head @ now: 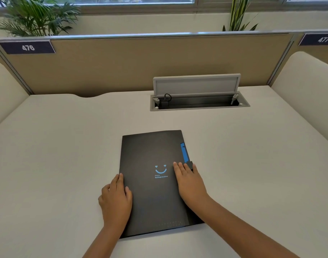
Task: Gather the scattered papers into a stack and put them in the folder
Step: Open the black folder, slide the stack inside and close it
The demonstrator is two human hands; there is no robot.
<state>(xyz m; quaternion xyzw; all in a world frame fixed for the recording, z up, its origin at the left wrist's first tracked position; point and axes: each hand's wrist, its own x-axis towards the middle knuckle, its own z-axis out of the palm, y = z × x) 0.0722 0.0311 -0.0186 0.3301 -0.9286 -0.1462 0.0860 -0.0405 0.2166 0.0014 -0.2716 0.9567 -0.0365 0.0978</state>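
A black folder with a blue smiley print and a blue tab on its right edge lies shut on the white desk, in front of me. My left hand rests flat on the folder's left edge, fingers together. My right hand lies flat on the cover near its right edge, fingertips beside the blue tab. Neither hand grips anything. No loose papers are visible on the desk.
An open cable box with its grey lid raised sits in the desk behind the folder, a black plug inside. A tan partition bounds the far edge, with labels 476 and 477. Cream side panels stand left and right.
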